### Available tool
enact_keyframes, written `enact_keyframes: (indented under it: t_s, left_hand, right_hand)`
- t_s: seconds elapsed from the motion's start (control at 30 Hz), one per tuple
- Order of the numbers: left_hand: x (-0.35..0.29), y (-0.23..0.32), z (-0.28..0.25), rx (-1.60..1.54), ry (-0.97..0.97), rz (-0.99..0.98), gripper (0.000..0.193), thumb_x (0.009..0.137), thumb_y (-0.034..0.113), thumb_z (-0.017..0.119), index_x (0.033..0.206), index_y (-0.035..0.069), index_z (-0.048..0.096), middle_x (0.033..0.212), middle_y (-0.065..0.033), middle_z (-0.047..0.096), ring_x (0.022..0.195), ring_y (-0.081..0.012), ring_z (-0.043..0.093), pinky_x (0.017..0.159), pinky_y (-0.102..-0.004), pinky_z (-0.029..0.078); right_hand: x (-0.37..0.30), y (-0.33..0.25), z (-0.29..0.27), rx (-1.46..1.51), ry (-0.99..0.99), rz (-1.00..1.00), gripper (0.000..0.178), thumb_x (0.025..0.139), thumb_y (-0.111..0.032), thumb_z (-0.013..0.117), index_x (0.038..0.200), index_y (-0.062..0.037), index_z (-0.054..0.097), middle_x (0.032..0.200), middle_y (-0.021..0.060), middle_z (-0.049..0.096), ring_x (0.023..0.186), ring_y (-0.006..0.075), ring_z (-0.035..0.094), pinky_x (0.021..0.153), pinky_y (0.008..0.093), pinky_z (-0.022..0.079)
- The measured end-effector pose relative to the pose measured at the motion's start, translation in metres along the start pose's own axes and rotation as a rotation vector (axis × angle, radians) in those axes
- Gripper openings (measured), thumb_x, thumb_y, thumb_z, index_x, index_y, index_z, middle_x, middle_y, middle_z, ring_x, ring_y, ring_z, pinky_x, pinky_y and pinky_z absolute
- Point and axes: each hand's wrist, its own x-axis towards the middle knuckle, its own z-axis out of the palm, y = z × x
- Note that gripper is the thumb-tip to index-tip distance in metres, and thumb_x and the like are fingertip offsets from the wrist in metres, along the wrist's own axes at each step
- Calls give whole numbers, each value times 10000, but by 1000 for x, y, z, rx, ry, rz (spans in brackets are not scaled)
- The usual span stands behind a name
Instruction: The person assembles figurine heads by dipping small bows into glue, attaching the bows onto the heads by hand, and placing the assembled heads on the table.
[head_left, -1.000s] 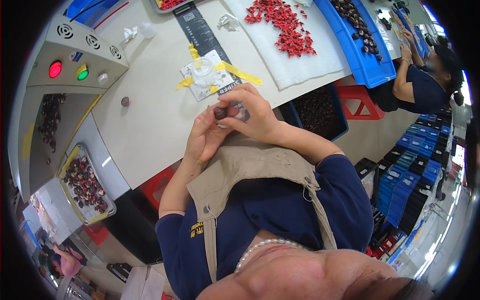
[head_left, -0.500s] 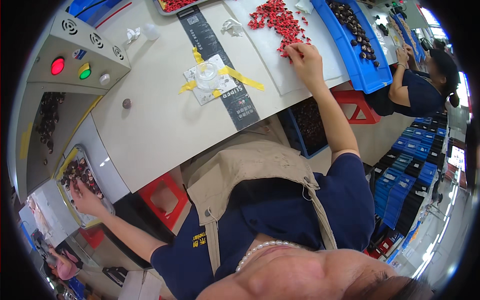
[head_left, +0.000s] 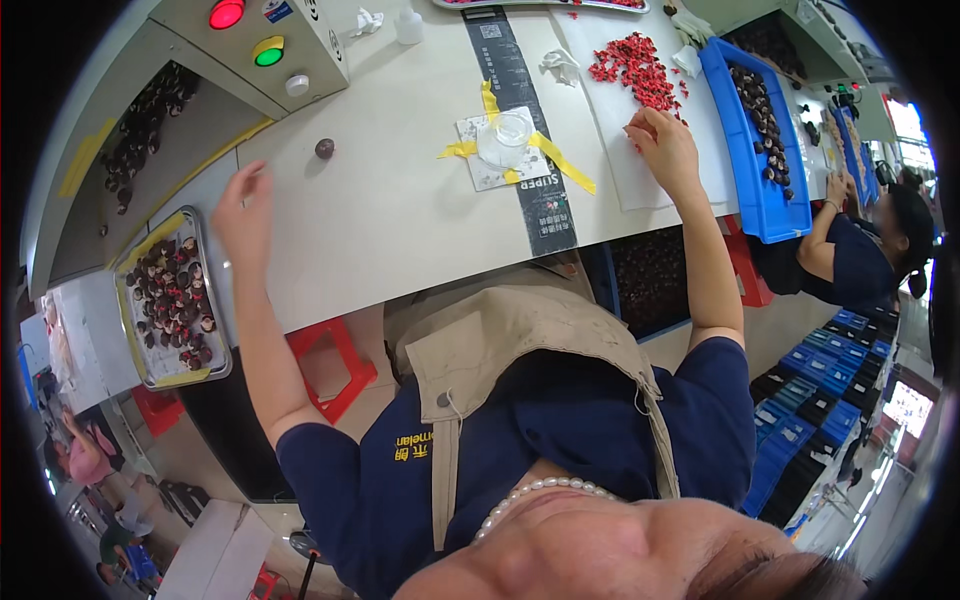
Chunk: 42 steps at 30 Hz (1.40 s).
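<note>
My left hand is over the left end of the white table, between the metal tray and a single dark brown ball. Motion smears its fingers, so their grip is unclear. At the near edge of a heap of small red pieces, my right hand has thumb and fingers pinched together. Whatever lies between those fingertips is too small to make out. Dark round balls, some with red and pale spots, fill the tray. A clear round plastic holder is taped to a white tile in mid-table.
A blue tray of dark balls stands right of the white sheet. At the upper left is a grey machine with red and green lights. Crumpled tissue and a small white bottle stand farther back. A co-worker sits at right.
My left hand has left the ball-filled metal tray and moved up and right over the table. My right hand stays pinched by the red pieces. The whole view has shifted.
</note>
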Motion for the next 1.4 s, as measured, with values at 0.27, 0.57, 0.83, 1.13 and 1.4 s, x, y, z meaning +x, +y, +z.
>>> enact_keyframes:
  t_s: [0.27,0.57,0.83,1.13,1.4]
  left_hand:
    - [-3,47,53,271,-67,317,309,755,201,701,1056,169,640,944,0,630,879,-145,597,854,-362,380]
    - [-90,107,64,-1135,-546,-361,315,880,76,579,1187,12,540,1062,-65,624,924,-104,591,737,-206,469]
    - [-135,131,75,-1431,-793,-572,288,891,76,578,1171,19,545,1045,-59,626,866,-72,570,735,-195,449]
    - [-140,134,82,-1398,-851,-539,327,884,88,597,1201,30,536,1054,-56,628,832,-56,567,703,-180,456]
    - [-138,143,89,-1558,-784,-590,298,898,73,577,1192,37,538,1106,-58,616,894,-59,569,751,-185,465]
  right_hand:
    - [-17,-28,13,740,25,31,73,869,-50,614,917,4,621,849,19,641,754,59,558,674,197,444]
    - [-3,-106,17,575,47,-250,78,799,-72,649,809,-9,605,785,80,586,760,217,545,670,314,422]
    - [8,-119,27,345,109,-410,87,805,-84,637,791,-18,582,763,83,567,762,253,526,691,351,425]
    - [14,-127,27,103,157,-627,90,786,-60,646,801,-31,562,783,85,550,780,280,514,694,358,424]
    - [11,-125,21,314,155,-623,81,773,-19,646,798,-19,569,768,77,548,761,253,509,668,334,419]
